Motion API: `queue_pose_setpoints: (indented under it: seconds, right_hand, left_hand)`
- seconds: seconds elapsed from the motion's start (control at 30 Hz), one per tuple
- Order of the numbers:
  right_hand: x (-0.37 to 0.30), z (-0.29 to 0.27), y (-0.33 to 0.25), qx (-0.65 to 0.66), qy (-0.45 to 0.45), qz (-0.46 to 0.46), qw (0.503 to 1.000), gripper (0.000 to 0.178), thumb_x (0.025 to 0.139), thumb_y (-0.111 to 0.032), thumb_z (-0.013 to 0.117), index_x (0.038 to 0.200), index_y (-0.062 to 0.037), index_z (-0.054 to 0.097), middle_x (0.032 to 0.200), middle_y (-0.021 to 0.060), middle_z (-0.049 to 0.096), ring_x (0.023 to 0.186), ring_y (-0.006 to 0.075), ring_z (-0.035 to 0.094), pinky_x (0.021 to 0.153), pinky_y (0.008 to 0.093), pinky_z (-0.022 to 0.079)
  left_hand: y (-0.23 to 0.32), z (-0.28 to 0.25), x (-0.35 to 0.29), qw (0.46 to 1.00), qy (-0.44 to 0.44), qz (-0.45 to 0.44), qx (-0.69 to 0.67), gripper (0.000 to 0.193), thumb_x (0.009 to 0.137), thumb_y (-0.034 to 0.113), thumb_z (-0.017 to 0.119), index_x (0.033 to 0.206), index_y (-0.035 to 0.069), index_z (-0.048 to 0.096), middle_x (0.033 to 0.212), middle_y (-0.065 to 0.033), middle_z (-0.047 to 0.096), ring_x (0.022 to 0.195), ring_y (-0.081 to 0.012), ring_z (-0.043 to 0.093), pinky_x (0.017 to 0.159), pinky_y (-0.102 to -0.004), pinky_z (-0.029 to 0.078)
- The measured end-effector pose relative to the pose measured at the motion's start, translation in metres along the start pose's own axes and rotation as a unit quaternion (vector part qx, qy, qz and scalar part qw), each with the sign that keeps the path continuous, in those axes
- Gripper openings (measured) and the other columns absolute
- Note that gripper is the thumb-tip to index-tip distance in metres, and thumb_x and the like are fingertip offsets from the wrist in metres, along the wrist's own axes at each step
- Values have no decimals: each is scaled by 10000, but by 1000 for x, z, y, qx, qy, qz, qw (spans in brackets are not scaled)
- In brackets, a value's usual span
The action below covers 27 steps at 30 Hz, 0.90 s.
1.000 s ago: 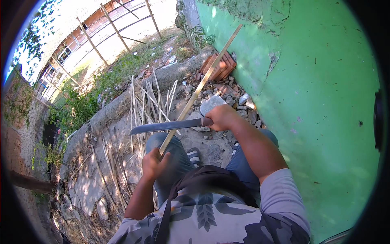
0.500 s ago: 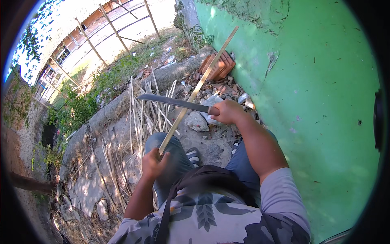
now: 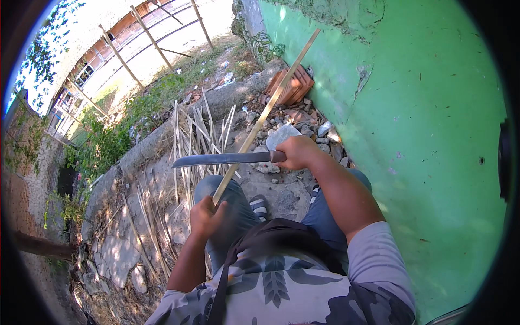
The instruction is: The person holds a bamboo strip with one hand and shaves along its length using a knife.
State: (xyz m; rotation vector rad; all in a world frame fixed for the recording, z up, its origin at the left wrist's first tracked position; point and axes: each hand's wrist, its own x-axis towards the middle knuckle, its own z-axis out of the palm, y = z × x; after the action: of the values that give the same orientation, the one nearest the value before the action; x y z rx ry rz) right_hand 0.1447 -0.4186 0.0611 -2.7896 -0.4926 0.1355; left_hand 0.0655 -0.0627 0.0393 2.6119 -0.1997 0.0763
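My left hand (image 3: 206, 216) is closed around the near end of a long, pale bamboo strip (image 3: 269, 106), which slants up and away to the right. In my right hand (image 3: 297, 153) is the short handle of a machete (image 3: 222, 159). Its long dark blade points left and crosses over the strip, a little beyond my left hand. Whether blade and strip touch, I cannot tell. Beyond the blade, many thin split strips (image 3: 187, 138) lie in a loose pile on the ground.
A green wall (image 3: 428, 151) rises close on my right. Stacked clay tiles (image 3: 292, 86), rubble and a pale stone (image 3: 283, 135) lie along its foot. More strips (image 3: 149, 227) are on the rough ground at left, beside a low concrete ledge (image 3: 143, 146). My sandaled feet (image 3: 259, 207) are below.
The machete has come down along the strip toward my left hand, and its blade now lies more level. My left hand and the bamboo strip have barely moved.
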Motion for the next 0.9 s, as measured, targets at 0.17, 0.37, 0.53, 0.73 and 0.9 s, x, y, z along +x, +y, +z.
queue_pose_setpoints:
  seconds: [0.17,0.37,0.53,0.73,0.9]
  right_hand:
    - [-1,0,5,23,14,29,999,350,806,-470,785,962,-159,749,915,106,744,913,327,721,797,454,559]
    - [0,0,3,22,-7,45,999,356,817,-476,776,983,-162,754,941,112,749,923,324,722,821,440,563]
    - [0,4,6,37,4,31,999,368,815,-486,770,976,-155,752,911,126,742,899,337,721,797,446,563]
    - [2,12,10,46,16,14,999,382,814,-493,762,967,-143,753,887,139,738,874,356,718,775,453,563]
    - [3,7,7,29,-6,32,999,401,818,-525,768,1018,-178,757,942,117,746,932,333,718,818,447,556]
  left_hand:
    - [6,-5,0,1000,-7,-6,4,410,852,400,762,827,14,624,685,-165,629,658,-355,657,624,-436,504]
    - [6,-6,-1,1000,-7,-3,4,405,848,395,766,828,15,627,689,-163,633,658,-352,656,621,-433,503]
    - [2,-2,-1,1000,2,5,7,399,846,383,772,813,18,613,691,-163,638,658,-355,656,622,-435,504]
    - [1,0,0,1000,-2,-6,-7,398,844,376,780,806,20,606,692,-163,641,662,-356,663,624,-437,506]
    - [3,0,0,1000,-4,-14,1,396,845,378,782,816,21,614,682,-157,641,657,-349,666,623,-436,506]
